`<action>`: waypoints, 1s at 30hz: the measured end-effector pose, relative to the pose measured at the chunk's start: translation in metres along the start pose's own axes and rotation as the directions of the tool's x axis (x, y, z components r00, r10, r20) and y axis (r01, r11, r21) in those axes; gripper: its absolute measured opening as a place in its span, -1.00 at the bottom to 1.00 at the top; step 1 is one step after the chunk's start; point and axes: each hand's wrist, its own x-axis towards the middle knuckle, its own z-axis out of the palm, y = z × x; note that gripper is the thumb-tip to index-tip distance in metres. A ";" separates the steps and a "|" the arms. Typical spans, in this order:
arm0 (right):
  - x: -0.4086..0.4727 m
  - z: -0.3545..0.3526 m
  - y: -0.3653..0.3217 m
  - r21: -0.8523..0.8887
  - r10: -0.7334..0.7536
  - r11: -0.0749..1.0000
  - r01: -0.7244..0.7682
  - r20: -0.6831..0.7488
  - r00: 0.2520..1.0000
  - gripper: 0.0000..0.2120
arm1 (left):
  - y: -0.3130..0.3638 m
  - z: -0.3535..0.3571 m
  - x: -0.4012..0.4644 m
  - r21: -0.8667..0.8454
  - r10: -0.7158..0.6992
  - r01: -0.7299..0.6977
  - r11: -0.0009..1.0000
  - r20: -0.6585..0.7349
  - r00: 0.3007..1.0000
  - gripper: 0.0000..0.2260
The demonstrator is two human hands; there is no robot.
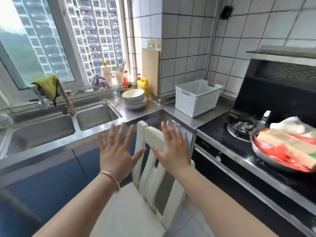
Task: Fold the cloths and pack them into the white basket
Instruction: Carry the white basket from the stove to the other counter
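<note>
Spreading both the left hand (pixel 116 156) and right hand (pixel 172 151) empty mid-frame, nothing is folded; white basket (pixel 198 98) upper right looks unfilled.

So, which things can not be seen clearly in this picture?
All in the head view:
- White basket: its near wall hides the floor inside.
- Purple cloth on the sill: too small to tell its folds.
- Green cloth on the tap: its back side is hidden.
- Pan on the stove: blurred and cut off by the right edge.
</note>
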 end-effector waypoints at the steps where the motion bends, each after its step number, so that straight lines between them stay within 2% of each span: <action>1: -0.002 -0.012 0.027 -0.017 0.029 0.999 -0.029 -0.008 1.000 -0.25 | 0.033 0.002 0.011 -0.025 0.042 -0.042 0.999 -0.007 0.999 -0.29; 5: -0.001 -0.036 0.102 -0.046 0.116 0.992 -0.118 -0.035 0.993 -0.26 | 0.117 0.012 0.045 -0.011 0.154 -0.154 0.988 -0.012 0.988 -0.29; 8: 0.014 -0.046 0.160 -0.052 0.184 0.981 -0.187 -0.055 0.981 -0.27 | 0.172 0.027 0.081 -0.043 0.184 -0.184 0.982 -0.013 0.983 -0.29; 14: 0.078 -0.034 0.258 -0.081 0.221 0.971 -0.223 -0.028 0.975 -0.29 | 0.256 0.080 0.167 -0.072 0.197 -0.198 0.977 -0.018 0.980 -0.27; 18: 0.141 -0.023 0.311 -0.086 0.265 0.961 -0.262 0.028 0.964 -0.30 | 0.287 0.115 0.234 -0.115 0.196 -0.188 0.975 0.062 0.979 -0.35; 25: 0.243 -0.008 0.385 -0.077 0.254 0.965 -0.250 0.039 0.966 -0.34 | 0.322 0.159 0.341 -0.153 0.160 -0.144 0.978 0.098 0.982 -0.38; 30: 0.338 0.019 0.449 -0.053 0.239 0.970 -0.236 0.054 0.970 -0.36 | 0.346 0.215 0.428 -0.175 0.065 -0.034 0.984 0.175 0.982 -0.39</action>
